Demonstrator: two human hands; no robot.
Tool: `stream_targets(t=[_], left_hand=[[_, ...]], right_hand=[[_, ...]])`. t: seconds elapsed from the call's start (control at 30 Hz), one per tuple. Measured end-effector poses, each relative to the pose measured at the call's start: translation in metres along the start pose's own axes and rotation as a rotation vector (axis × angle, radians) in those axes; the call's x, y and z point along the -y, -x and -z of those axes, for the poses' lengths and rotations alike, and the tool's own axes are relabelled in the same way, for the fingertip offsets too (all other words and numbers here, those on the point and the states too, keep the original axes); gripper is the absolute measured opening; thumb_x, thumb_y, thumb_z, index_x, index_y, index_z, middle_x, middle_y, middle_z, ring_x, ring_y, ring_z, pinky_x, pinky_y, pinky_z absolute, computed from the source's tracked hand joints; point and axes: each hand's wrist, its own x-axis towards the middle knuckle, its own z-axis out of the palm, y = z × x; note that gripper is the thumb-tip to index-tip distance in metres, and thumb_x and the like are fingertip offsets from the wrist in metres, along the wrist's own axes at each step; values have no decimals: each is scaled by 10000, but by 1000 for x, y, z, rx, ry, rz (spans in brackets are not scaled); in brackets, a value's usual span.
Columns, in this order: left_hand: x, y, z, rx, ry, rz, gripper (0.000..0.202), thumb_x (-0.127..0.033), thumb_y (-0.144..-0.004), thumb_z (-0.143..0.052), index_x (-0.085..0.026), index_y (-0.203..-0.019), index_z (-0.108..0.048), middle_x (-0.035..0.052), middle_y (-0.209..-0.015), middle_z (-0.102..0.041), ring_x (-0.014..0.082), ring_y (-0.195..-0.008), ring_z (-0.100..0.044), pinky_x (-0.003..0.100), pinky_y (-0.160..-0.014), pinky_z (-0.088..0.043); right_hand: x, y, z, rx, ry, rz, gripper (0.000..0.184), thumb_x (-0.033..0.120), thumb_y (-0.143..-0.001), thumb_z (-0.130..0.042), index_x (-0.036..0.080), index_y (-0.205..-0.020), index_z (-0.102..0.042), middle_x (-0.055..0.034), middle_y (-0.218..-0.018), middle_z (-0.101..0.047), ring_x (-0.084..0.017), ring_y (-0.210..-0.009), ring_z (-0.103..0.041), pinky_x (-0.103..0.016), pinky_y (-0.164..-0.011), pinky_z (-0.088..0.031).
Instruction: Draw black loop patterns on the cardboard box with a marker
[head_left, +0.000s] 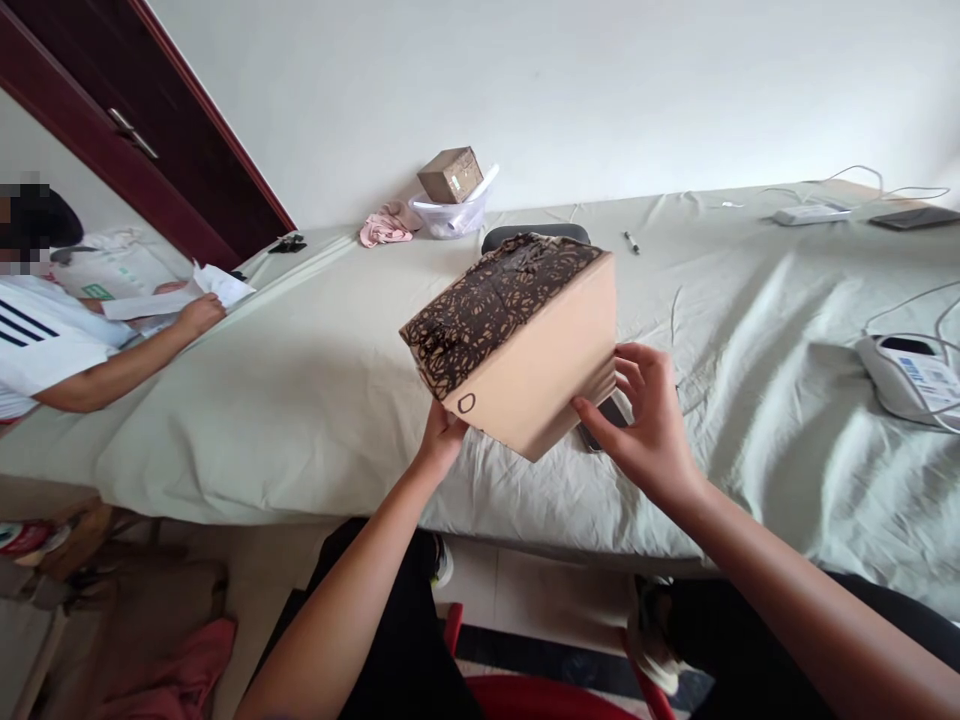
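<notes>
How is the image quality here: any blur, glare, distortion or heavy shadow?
Head view: soft, even light, no glare; wide-angle bending curves the table edge and door frame; the cardboard box, left hand and right hand are sharp; soft shadows lie in the cloth folds.

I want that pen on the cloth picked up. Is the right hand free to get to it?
Probably not right away: the right hand is against the tilted cardboard box, and the pen lies well beyond it on the cloth.
</notes>
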Motion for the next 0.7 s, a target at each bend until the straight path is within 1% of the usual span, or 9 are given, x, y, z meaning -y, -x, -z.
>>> stream_targets(t=[0.1,0.23,0.3,0.37,0.43,0.5,0.6,0.67,0.7], left_hand=[[-2,0,-5,-9,-41,-57,464,-339,-744,-854,-241,-1178,-723,90,-1287,-743,322,-1404,-562,423,-1209,-410],[-8,1,-4,9,-2,-50,572,-359,-785,-832,-267,-1325,-666,68,-1255,-761,291,-1254,-663,398,-1086,-498],[-9,1,-3,19,32,27,513,-398,-771,-833,-255,-1249,-714,51,-1160,-791,291,-1198,-687,384,-1022,-529],[-7,0,-1,-15,56,107,400,-428,-702,-857,-226,-1037,-775,42,-1026,-809,301,-1143,-706,370,-957,-552],[-1,-2,1,-64,72,154,327,-437,-637,-869,-215,-856,-770,34,-893,-802,303,-1085,-722,364,-907,-567],[5,-4,2,-106,90,183,294,-426,-611,-867,-225,-786,-744,21,-828,-788,293,-1066,-727,364,-896,-575],[8,-4,5,-132,128,227,294,-406,-604,-879,-239,-786,-720,10,-870,-793,284,-1108,-720,381,-950,-575],[4,-3,7,-108,162,266,345,-489,-629,-875,-233,-800,-721,26,-908,-800,303,-1114,-722,423,-981,-576],[0,-3,8,-64,210,306,400,-567,-659,-853,-225,-828,-731,43,-933,-803,322,-1131,-720,455,-999,-574]], right_hand=[[0,-2,2,8,44,6,548,408,-852,-780,286,-1252,-426,-89,-1290,-548,-289,-1209,-596,-528,-1028,-521],[7,-4,8,38,-7,-65,495,471,-864,-798,281,-1215,-504,-67,-1211,-580,-248,-1066,-619,-426,-866,-560],[11,-5,12,94,-110,-110,432,507,-927,-735,277,-1247,-556,-56,-1155,-605,-213,-972,-633,-391,-830,-567],[13,-7,15,135,-177,-99,420,542,-984,-654,276,-1306,-605,-54,-1105,-623,-204,-959,-636,-389,-853,-561],[12,-8,18,159,-179,-44,452,556,-1013,-609,292,-1380,-630,-58,-1098,-620,-220,-1036,-626,-397,-895,-544],[10,-8,19,182,-164,13,478,537,-1029,-596,338,-1464,-608,-58,-1129,-588,-228,-1096,-603,-406,-926,-532],[8,-8,20,229,-121,104,522,501,-1048,-573,406,-1559,-519,-61,-1158,-540,-237,-1112,-581,-443,-963,-522],[11,-8,20,257,-20,218,562,483,-1046,-576,408,-1593,-471,-77,-1231,-545,-268,-1174,-560,-502,-1024,-487],[13,-8,20,271,44,287,589,473,-1035,-596,397,-1602,-459,-88,-1303,-547,-292,-1232,-538,-536,-1067,-454]])
